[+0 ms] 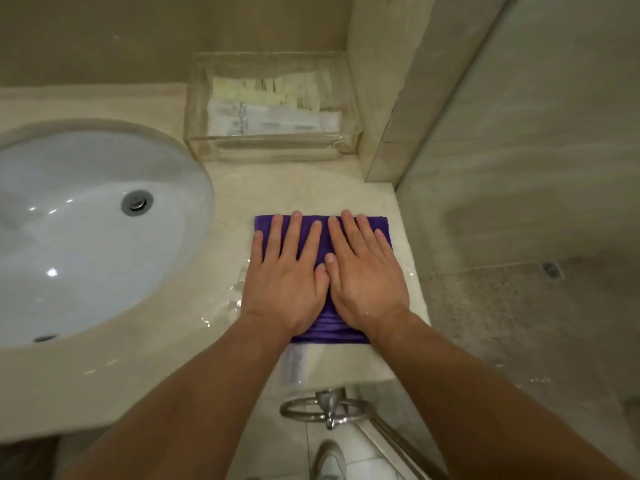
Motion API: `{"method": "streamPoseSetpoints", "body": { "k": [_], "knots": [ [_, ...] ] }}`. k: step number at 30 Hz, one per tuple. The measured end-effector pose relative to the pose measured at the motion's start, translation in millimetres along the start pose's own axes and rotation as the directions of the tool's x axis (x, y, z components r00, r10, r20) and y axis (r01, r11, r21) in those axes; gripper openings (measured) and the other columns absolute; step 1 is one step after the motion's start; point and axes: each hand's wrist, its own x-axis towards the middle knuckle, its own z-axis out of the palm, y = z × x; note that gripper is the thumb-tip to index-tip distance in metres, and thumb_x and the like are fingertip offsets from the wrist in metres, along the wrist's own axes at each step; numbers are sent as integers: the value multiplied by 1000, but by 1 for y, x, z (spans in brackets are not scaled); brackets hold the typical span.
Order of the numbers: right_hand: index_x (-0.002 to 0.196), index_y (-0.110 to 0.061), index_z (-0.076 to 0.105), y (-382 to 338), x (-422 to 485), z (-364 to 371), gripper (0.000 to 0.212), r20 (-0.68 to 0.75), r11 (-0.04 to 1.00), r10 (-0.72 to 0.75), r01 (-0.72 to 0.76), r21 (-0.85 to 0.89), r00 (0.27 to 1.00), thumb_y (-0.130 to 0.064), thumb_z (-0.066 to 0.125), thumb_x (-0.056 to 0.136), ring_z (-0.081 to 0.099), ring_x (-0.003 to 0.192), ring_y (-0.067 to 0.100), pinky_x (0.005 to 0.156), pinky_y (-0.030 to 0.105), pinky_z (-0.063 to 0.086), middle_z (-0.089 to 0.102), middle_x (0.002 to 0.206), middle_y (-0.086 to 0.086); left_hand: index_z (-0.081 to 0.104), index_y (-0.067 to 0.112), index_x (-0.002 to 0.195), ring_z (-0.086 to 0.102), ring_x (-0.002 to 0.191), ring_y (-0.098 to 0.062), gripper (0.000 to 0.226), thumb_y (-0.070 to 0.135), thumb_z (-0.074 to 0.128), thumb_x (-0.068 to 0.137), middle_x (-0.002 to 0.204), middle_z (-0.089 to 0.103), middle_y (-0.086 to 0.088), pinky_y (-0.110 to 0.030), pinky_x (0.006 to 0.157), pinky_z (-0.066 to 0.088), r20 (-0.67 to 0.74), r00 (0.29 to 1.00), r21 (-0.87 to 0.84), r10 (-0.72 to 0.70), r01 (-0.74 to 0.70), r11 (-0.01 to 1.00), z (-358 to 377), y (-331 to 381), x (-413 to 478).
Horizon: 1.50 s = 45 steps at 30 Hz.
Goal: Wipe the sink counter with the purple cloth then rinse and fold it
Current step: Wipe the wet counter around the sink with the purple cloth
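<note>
While pressed right of the white oval sink (86, 220) by the flat left hand (287, 282) and right hand (367, 282), the folded purple cloth (329, 329) could be skewed on the wet beige counter (214, 299).

Light: dim, warm yellowish cast.
Glare: small white spots in sink (52, 272); wet sheen on counter (221, 306).
Blur: soft overall; box (270, 105) at back smeary.
Edges: wide-angle bend, walls lean.
Shadows: faint, soft-edged.

Your left hand (287, 271): bare, nails cut short
Your right hand (367, 271): bare, nails cut short, a few wet glints on the back
Your left forearm (194, 403), right forearm (485, 393): bare, unsleeved
Your shoe (329, 460): pale grey-white, rounded toe, blurred
</note>
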Motion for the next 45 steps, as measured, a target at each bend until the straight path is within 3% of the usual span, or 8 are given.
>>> {"method": "streamPoseSetpoints", "body": {
  "k": [12, 17, 24, 32, 39, 45],
  "knots": [
    [159, -23, 15, 39, 61, -16, 55, -34, 1000, -24, 24, 2, 999, -37, 21, 106, 3, 153, 15, 123, 34, 1, 9, 167, -2, -6, 27, 157, -13, 152, -25, 66, 50, 4, 96, 166, -10, -4, -48, 123, -4, -28, 1000, -6, -2, 2, 1000, -7, 13, 73],
    [159, -24, 15, 40, 35, -14, 54, -27, 1000, 9, -8, 18, 1000, -38, 22, 106, 0, 153, 17, 123, 36, 2, 6, 167, -2, -9, 26, 157, -16, 152, -24, 62, 48, 10, 101, 165, -14, -5, -48, 123, -7, -1, 1000, -41, 25, -25, 999, -6, 22, 51],
    [158, -27, 0, 45, -37, -8, 70, 50, 999, 38, -38, -10, 998, -51, -5, 93, -18, 147, 7, 120, 31, -9, -11, 165, -6, -19, 25, 149, -19, 151, -25, 69, 49, -16, 84, 164, -17, -6, -48, 122, -10, -8, 998, -58, 59, -59, 997, 6, 51, -12],
    [154, -28, -3, 26, -115, 14, 62, -6, 992, 123, -123, 7, 992, -49, -2, 96, -18, 147, 7, 119, 30, -11, -12, 161, -9, -15, 24, 152, -21, 150, -27, 70, 48, -14, 86, 164, -18, -6, -50, 121, -12, 31, 991, -50, 127, -125, 991, 15, 58, -82],
    [156, -24, 1, 3, -129, 22, 67, -38, 987, 157, -158, -32, 987, -50, -3, 95, -15, 146, 10, 119, 33, -9, -9, 162, -6, -8, 26, 157, -20, 151, -23, 61, 46, 11, 102, 165, -16, -2, -49, 122, -10, 45, 985, -54, 165, -162, 985, 14, 39, -101],
    [159, -23, 2, -26, -107, 23, 72, -7, 991, 116, -116, -66, 993, -51, -6, 92, -10, 152, 16, 121, 36, -7, -4, 166, -1, -7, 26, 157, -17, 152, -22, 61, 47, 13, 102, 166, -14, -1, -51, 121, -10, 25, 991, -3, 131, -131, 991, 12, 5, -100]
  ]
}}
